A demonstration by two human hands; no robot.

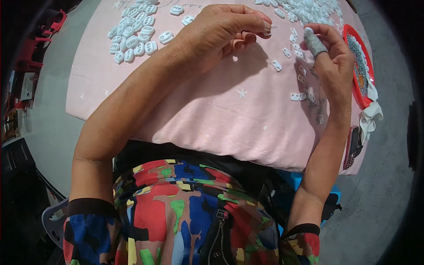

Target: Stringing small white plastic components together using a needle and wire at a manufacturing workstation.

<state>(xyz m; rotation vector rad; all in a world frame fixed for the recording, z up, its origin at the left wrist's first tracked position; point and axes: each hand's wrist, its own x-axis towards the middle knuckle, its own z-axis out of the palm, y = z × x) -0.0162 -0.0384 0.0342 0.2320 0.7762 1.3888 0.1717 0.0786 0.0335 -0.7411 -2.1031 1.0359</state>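
Observation:
My left hand (229,33) is over the far middle of the pink cloth, thumb and index finger pinched. At their tips shows a tiny grey coil, which looks like a small spring (274,27). My right hand (333,51) is to the right, its thumb wrapped in grey tape and its fingers curled toward the thumb tip. What it pinches, if anything, is hidden. Beside it lie several small white two-holed plastic pieces (286,53). Left of my left hand is a cluster of larger white oval cord-lock-like pieces (132,42), with a few loose ones (166,37) nearer the hand.
A heap of white plastic parts (316,13) lies at the far right. Beside it, a red basket (370,66) holds grey bits and white pieces. A phone (352,148) and white cloth (370,117) sit at the table's right edge. Red chairs (53,22) stand far left.

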